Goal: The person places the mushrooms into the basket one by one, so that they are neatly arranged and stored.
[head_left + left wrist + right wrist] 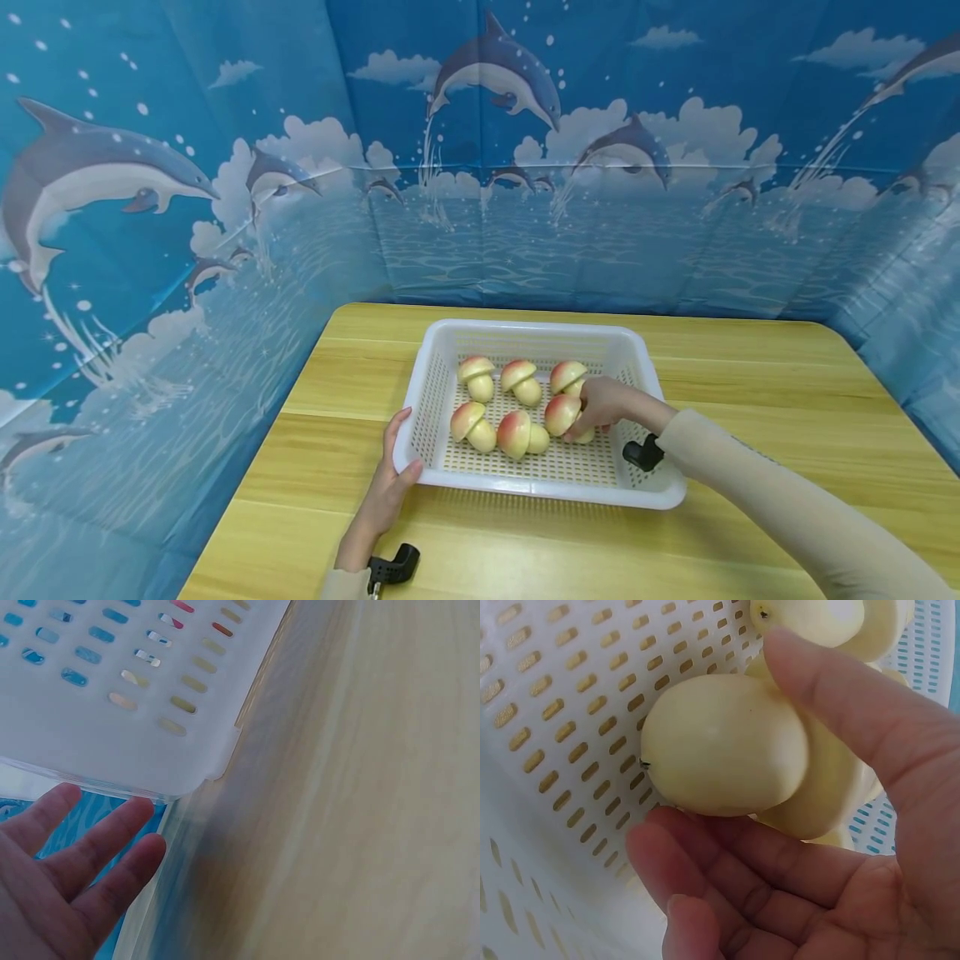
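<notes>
A white plastic basket (525, 490) holds several toy mushrooms with red-and-yellow caps and pale yellow stems, lying in two rows. My right hand (606, 404) reaches in from the right and grips the front-right mushroom (561, 414). In the right wrist view the thumb lies along one side of that mushroom's rounded stem (724, 746), and the curled fingers sit under the other. At the basket's near left corner, my left hand (390, 475) rests against the rim. Its fingers (105, 844) look spread and fairly straight in the left wrist view, with tips at the basket's edge.
The basket stands on a wooden table (315, 483). Behind and to the left hangs a blue curtain (300, 233) printed with dolphins. Beside the held mushroom lie a middle front mushroom (516, 435) and a back right mushroom (566, 377).
</notes>
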{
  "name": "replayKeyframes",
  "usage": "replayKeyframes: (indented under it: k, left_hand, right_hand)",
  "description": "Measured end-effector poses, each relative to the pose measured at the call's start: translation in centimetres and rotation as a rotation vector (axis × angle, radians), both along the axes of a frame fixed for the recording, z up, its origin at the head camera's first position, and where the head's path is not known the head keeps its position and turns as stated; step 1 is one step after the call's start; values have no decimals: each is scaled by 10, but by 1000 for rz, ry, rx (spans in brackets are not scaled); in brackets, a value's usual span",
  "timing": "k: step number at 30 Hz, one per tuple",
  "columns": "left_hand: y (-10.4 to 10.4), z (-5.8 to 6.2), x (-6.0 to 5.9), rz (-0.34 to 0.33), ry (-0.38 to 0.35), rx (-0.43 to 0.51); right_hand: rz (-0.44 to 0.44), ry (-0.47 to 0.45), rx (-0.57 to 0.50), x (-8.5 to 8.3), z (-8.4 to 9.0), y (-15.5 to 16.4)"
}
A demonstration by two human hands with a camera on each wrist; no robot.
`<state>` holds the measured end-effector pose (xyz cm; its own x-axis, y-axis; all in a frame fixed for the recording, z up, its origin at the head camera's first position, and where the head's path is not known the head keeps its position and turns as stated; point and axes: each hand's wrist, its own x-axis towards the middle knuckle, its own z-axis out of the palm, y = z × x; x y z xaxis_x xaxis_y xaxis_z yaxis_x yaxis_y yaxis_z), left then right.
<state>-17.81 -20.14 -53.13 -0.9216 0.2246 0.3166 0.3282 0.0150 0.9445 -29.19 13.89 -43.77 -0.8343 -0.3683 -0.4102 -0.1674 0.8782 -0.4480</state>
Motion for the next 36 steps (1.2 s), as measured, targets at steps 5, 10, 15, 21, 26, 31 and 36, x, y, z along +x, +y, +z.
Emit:
replayKeyframes:
  k: [5, 10, 15, 21, 26, 31, 36]
  left_hand:
    - [1, 0, 0, 2, 1, -2]
    - [1, 0, -1, -3, 2, 0]
    - [-1, 0, -1, -15, 12, 8]
    - [-2, 1, 2, -8, 18, 21]
    - [-4, 2, 3, 12, 36, 21]
    - [-9, 15, 2, 89, 114, -97]
    - [-11, 60, -10, 168, 227, -453]
  right_hand:
    - [5, 5, 4, 1, 3, 0]
    - [20, 19, 0, 2, 6, 2]
    - [93, 107, 50, 7, 17, 2]
    - [132, 184, 106, 13, 35, 2]
    - [175, 210, 110, 16, 50, 7]
    - [217, 288, -41, 18, 62, 17]
    - [262, 444, -130, 22, 65, 23]
